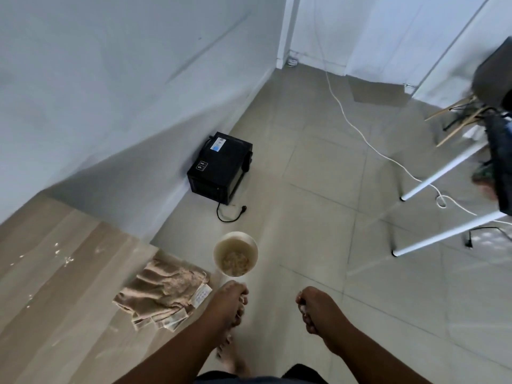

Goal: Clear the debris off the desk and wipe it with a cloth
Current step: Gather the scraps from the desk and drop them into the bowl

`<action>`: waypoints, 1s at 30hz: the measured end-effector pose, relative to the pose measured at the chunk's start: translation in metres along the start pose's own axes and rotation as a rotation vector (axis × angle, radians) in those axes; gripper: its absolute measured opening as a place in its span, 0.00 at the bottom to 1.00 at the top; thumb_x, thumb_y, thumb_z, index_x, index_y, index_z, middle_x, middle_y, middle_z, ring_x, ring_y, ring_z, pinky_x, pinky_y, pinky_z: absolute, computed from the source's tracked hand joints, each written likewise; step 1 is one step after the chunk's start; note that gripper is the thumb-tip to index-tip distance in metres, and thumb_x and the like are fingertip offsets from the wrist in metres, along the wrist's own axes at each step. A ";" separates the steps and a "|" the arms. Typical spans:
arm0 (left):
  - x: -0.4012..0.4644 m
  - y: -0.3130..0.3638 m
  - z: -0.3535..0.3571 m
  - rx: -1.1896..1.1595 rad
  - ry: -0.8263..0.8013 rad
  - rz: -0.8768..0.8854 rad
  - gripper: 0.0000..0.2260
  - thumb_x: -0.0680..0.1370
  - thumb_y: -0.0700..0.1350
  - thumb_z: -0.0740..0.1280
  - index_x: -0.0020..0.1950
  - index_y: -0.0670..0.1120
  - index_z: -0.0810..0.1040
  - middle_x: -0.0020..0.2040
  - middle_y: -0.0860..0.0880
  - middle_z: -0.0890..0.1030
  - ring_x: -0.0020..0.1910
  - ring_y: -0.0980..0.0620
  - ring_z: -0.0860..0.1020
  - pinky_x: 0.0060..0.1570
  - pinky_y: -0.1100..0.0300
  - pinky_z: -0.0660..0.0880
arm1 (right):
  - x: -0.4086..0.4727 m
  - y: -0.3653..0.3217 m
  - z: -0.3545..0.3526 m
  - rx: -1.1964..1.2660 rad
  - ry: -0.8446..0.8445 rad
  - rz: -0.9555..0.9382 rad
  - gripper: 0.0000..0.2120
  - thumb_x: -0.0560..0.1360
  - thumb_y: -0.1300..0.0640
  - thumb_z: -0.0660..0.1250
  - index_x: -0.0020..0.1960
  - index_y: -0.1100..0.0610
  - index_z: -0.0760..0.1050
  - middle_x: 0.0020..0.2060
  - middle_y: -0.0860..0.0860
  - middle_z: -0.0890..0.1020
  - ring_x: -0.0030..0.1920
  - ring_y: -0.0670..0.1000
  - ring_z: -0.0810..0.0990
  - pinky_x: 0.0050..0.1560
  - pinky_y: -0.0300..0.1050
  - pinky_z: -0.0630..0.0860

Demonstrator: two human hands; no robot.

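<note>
Wooden desk (55, 286): occupies the near left; pale crumbs of debris (62, 256) lie scattered on its top, with more along the left edge. The desk's left and near parts are cut off by the frame.

Beige cloth (163, 292): crumpled, lying on the desk's right corner, a white label showing at its right side.

Black box-shaped appliance (220, 167): on the tiled floor against the wall, far of the desk, its black cord trailing in front.

Cream round container (235, 254): on the floor just right of the desk corner, open top, brownish crumbs inside.

Left hand (228, 306): just near of the container, over the floor beside the desk edge, fingers curled together; whether it grips anything cannot be told.

Right hand (317, 310): well right of the left hand, over the floor, fingers curled into a loose fist; something pale shows at the fingertips, too blurred to name.

1 bare foot (231, 356): on the floor, partly hidden under the left forearm.

White cable (368, 142): runs across the floor, far to right.

2 white table legs (443, 173): right side, the tabletop cut off.
</note>
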State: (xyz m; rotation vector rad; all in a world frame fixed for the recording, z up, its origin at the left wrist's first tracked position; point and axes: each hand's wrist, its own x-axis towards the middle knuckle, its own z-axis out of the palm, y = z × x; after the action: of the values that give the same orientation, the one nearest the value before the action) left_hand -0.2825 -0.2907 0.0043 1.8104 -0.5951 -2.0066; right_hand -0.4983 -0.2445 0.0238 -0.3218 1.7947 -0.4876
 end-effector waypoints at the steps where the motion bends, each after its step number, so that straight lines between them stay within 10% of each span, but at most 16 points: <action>1: 0.003 0.010 0.004 -0.013 -0.008 0.005 0.04 0.79 0.41 0.62 0.44 0.47 0.73 0.29 0.53 0.71 0.24 0.56 0.64 0.28 0.65 0.55 | 0.004 -0.008 0.001 0.015 -0.008 -0.008 0.05 0.72 0.58 0.63 0.37 0.56 0.74 0.29 0.52 0.72 0.24 0.49 0.64 0.27 0.40 0.60; 30: 0.192 0.093 0.049 -0.291 0.223 -0.113 0.09 0.84 0.41 0.59 0.45 0.45 0.73 0.29 0.49 0.76 0.21 0.54 0.71 0.22 0.68 0.65 | 0.281 -0.174 0.026 -0.195 -0.187 0.149 0.09 0.75 0.60 0.58 0.38 0.53 0.71 0.25 0.48 0.69 0.21 0.47 0.64 0.28 0.37 0.58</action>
State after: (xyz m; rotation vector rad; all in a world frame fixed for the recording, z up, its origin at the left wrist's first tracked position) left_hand -0.3522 -0.4686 -0.1020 1.8832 -0.1301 -1.8137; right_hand -0.5555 -0.5298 -0.1352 -0.3532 1.6718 -0.1711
